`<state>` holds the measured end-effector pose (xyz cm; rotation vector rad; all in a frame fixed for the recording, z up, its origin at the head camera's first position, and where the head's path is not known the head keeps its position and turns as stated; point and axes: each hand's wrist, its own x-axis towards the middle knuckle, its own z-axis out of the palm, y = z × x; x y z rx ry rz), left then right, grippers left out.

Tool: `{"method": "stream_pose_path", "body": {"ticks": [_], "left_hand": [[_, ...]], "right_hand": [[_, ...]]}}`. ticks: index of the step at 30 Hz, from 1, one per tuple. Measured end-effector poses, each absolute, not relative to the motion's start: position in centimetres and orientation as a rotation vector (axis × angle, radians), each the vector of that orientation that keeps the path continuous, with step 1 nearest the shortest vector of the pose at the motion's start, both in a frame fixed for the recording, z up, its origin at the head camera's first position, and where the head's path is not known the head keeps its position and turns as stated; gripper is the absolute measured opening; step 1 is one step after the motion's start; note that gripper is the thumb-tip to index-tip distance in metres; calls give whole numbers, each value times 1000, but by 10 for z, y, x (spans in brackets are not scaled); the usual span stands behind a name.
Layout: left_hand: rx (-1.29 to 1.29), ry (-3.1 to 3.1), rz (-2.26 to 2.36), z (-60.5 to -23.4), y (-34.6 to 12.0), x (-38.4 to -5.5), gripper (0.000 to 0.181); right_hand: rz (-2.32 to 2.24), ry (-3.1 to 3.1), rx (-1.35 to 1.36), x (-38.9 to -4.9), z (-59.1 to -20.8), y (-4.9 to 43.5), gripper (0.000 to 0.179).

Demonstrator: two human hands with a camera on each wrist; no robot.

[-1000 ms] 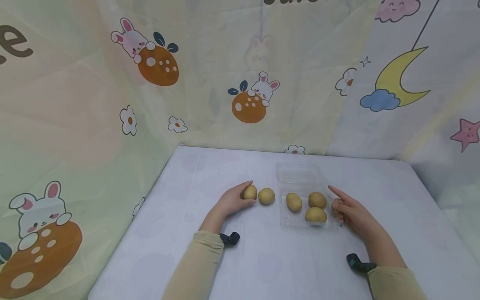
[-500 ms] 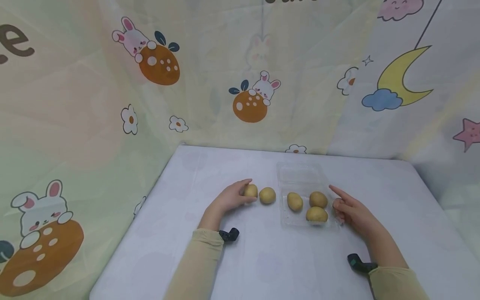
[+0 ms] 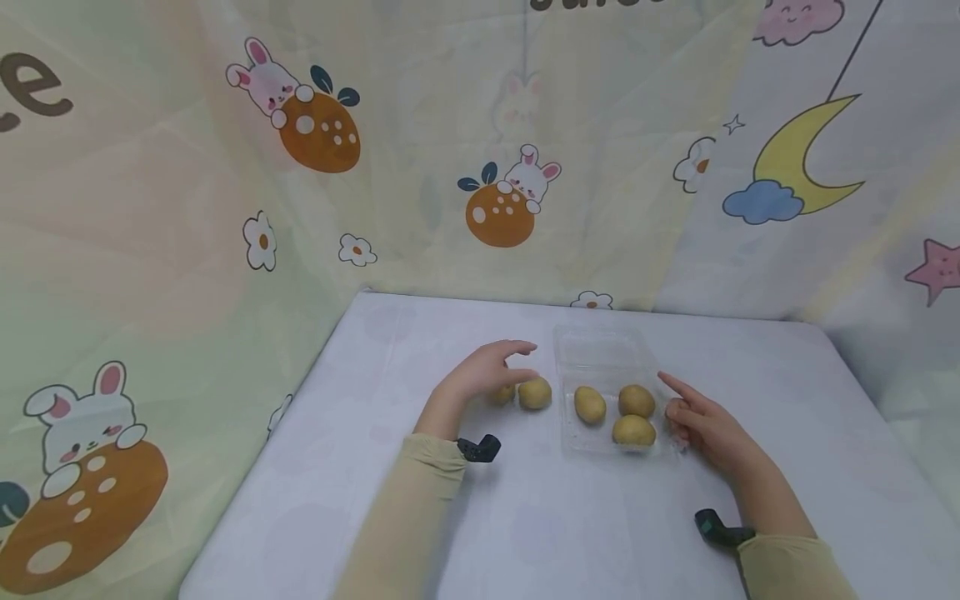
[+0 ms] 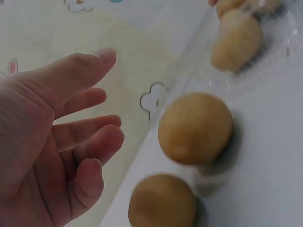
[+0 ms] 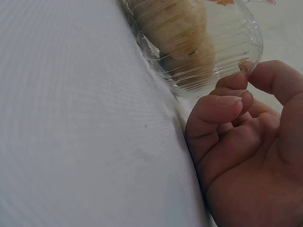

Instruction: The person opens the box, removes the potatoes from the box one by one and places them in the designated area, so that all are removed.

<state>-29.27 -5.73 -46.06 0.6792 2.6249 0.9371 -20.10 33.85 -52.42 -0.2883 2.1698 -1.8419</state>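
Note:
My left hand (image 3: 483, 371) hovers with parted fingers above two potatoes on the table, holding nothing. In the head view it partly covers the left potato (image 3: 502, 395); the right potato (image 3: 535, 393) shows beside it. The left wrist view has both, a nearer potato (image 4: 163, 203) and a farther potato (image 4: 195, 128), apart from the fingers. A clear plastic clamshell box (image 3: 579, 438) lies with its lid laid back and holds three potatoes (image 3: 633, 430). At its right side my right hand (image 3: 705, 425) pinches the rim (image 5: 255, 45) between thumb and finger, the other fingers curled.
A white cloth covers the table (image 3: 585, 533). The box's open lid (image 3: 600, 346) lies toward the back. Behind the table hangs a printed curtain (image 3: 420, 167) with rabbits and flowers. Each wrist wears a small black camera.
My left hand has let go of the left potato, lifted, and moved right above the pair. The potatoes and my right hand stay in place.

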Motion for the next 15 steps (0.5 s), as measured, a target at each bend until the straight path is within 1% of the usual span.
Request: {"method": "stream_pose_path", "body": {"ticks": [4,10,15], "left_hand": [[773,2580,917,-451,-36,-292,58],[840,2483,855,-442,-7,-287,50],[813,2385,837,-439,12,-282,50]], "right_hand": [[-1833,2190,-262,-201,-525,339,62],[-1834,2192,-267,-200,-523,338,62],[-1833,2190,-236,-199,-521,336,62]]}}
